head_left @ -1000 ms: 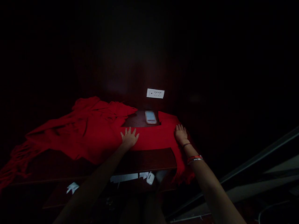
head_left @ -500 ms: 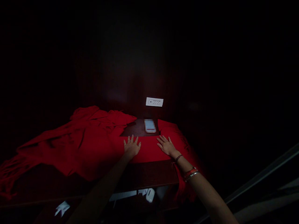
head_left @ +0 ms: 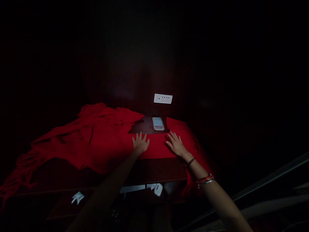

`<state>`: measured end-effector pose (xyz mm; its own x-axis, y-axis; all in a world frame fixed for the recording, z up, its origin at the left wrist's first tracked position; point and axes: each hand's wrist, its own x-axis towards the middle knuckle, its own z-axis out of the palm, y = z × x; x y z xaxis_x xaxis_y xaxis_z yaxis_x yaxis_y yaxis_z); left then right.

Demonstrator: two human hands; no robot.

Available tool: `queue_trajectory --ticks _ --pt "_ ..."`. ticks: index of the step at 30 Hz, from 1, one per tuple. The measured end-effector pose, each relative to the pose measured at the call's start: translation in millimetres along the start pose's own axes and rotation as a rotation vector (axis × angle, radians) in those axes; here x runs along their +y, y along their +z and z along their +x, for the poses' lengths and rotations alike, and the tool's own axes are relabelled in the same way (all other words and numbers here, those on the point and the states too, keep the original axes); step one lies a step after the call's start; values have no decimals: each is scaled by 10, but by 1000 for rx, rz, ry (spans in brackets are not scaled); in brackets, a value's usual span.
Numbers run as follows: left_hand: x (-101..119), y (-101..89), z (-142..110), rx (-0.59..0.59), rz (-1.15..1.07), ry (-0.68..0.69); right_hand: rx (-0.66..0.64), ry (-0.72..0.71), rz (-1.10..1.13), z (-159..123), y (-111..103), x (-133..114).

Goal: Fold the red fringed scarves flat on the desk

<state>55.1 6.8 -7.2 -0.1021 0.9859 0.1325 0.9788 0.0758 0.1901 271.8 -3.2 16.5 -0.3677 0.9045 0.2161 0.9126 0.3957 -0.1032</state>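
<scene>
A red fringed scarf (head_left: 106, 148) lies over the dark wooden table (head_left: 156, 172). Its left part is bunched up, and a flat band of it runs to the right and over the table's right side. On the flat band rests my left hand (head_left: 141, 144), palm down with fingers spread. My right hand (head_left: 177, 145) is over the right end of this band, fingers stretched out; whether its palm touches the cloth I cannot tell. Behind the band lies a phone (head_left: 158, 123) with a blurred screen. Neither hand grips anything.
A white socket panel (head_left: 163, 98) is on the dark wall behind the table. Below the tabletop are a white rounded case (head_left: 158, 189) and a crumpled white paper (head_left: 78, 197). Pale rails (head_left: 272, 177) run diagonally at the right. Much of the surroundings is too dark to make out.
The table and scarf appear higher and slightly to the right as the view shifts. My right hand has turned a little, its fingers looking raised more; my left hand stays flat on the scarf.
</scene>
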Motion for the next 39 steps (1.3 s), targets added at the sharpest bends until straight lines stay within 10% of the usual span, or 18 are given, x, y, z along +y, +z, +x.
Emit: queue_trajectory --ticks 14,21,26,39 --pt "-638 -246 -463 70 78 389 -144 -118 -62 -96 146 -251" --pt "-778 -652 -690 -21 151 903 0 -297 22 -317 -33 -575" --pt "-859 -684 -759 -36 295 902 38 -510 18 -468 -53 -878" --pt "-835 -595 -757 55 197 856 157 -484 -140 -393 97 -979"
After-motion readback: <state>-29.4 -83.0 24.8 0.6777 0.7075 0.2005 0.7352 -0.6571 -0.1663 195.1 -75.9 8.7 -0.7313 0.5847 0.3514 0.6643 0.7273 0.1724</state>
